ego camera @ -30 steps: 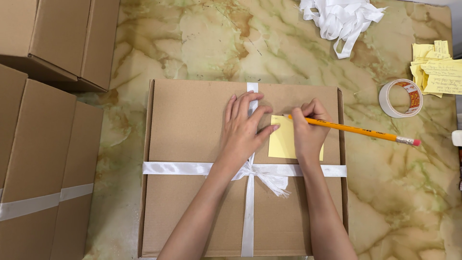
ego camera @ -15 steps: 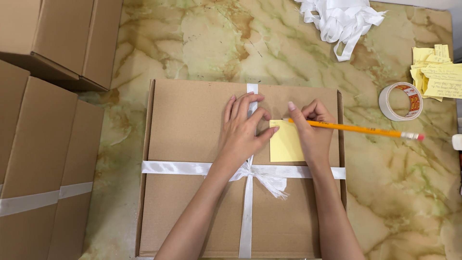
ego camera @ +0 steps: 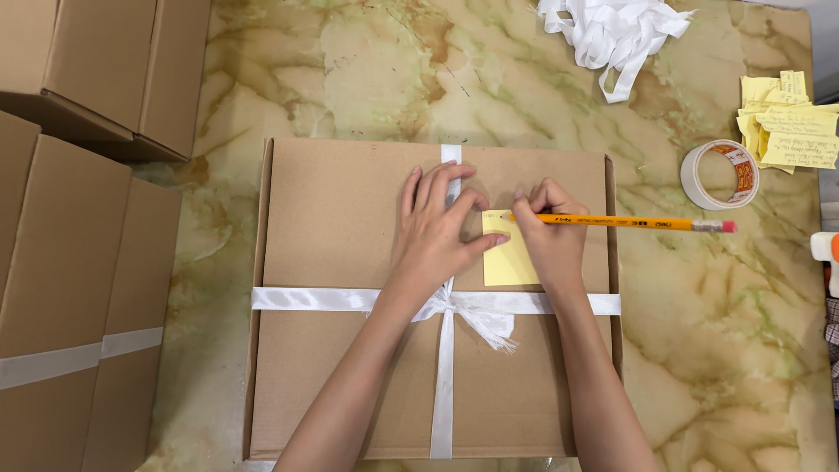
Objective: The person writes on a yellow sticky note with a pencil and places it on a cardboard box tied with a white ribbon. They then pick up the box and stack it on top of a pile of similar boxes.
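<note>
A flat brown cardboard box (ego camera: pixel 341 227) lies on the marble table, tied crosswise with white ribbon (ego camera: pixel 306 300) knotted in a bow near the middle. A yellow sticky note (ego camera: pixel 505 262) sits on the lid to the right of the ribbon. My left hand (ego camera: pixel 437 232) rests flat on the lid with fingers spread, its thumb at the note's left edge. My right hand (ego camera: pixel 546 240) grips a yellow pencil (ego camera: pixel 629 224), its tip on the note's upper part and its pink eraser pointing right.
Closed cardboard boxes (ego camera: pixel 79 253) stand along the left side. A heap of white ribbon (ego camera: pixel 616 31) lies at the top, a roll of tape (ego camera: pixel 719 175) to the right, and several written yellow notes (ego camera: pixel 782 118) at the far right edge.
The pencil has levelled out, its eraser end risen a little, while the tip stays on the note. My left hand has barely shifted.
</note>
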